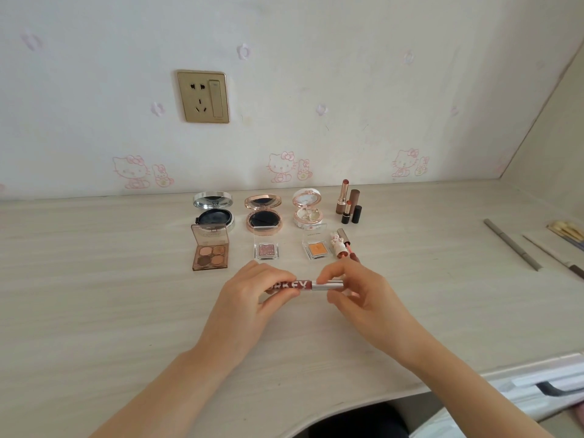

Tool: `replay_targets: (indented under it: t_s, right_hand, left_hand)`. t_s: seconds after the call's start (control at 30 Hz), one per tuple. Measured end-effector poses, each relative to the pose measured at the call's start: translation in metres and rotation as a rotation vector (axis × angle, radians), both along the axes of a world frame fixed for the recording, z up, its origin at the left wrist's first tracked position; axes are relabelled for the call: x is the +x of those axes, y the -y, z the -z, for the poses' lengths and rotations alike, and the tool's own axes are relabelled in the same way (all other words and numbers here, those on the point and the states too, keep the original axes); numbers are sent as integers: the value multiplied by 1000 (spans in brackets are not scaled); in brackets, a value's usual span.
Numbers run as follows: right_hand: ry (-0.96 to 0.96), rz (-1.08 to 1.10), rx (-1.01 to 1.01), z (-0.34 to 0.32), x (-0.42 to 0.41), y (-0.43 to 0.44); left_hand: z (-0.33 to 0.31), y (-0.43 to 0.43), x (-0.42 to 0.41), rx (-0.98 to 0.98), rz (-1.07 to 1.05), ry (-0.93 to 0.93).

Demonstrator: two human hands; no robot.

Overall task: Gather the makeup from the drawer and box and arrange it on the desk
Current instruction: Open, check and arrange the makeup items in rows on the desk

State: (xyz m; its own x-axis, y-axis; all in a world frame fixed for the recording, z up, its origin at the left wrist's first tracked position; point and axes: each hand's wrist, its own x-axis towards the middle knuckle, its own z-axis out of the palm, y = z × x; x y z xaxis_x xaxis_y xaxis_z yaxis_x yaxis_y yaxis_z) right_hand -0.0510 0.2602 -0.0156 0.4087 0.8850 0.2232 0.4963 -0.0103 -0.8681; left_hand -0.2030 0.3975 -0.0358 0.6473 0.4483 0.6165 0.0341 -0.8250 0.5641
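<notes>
We saw the person hold a lip gloss tube [304, 285] level, just above the bench [94, 295] and near its front edge. The left hand [249, 298] had its fingers [274, 277] curled round the dark rose body with the white letters. The right hand [360, 292] had its fingers [331, 273] pinched on the silver cap. Both hands were therefore closed on this one tube. From the tube, most of the makeup stood at about twelve o'clock in two tidy rows. In the far row were a silver compact [213, 213], a rose-gold compact [263, 216] and a white compact [308, 210], all with lids up. In the near row were a four-colour palette [210, 251], a pink eyeshadow [267, 249] and an orange eyeshadow [316, 250]. At one o'clock stood a group of lipsticks [349, 205], and a bunny-capped gloss [338, 246] lay just beside the orange eyeshadow. At three o'clock, well apart from the rows, lay a long pencil [512, 248], and brushes [567, 235] lay at the picture's edge. At four o'clock we saw what looked like a drawer [537, 374], but not its inside, and no box was in view. We judged the task as mostly done: the tube wanted a place, probably by the other lip products, and perhaps the pencil and brushes wanted ordering. We could not tell whether anything remained to be gathered.
</notes>
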Motion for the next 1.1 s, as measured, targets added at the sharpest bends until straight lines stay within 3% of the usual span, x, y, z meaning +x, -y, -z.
replay_targets:
  t_s: [0.23,0.47,0.73,0.97,1.1]
  right_hand:
    - [-128,80,62,1,1,0]
    - [-118,10,63,-1,0,0]
    - [-40,82,21,-1,2,0]
    - [-147,144,29,-5,1,-4]
    - [-89,141,13,-4,1,-2]
  left_hand:
    - [0,4,0,-11,17,-10]
    - [0,3,-1,-31,-1,-33]
    - [0,4,0,-26,-3,-49]
    - [-1,4,-1,-31,-7,-52]
    - [-2,4,-1,-29,-7,-53]
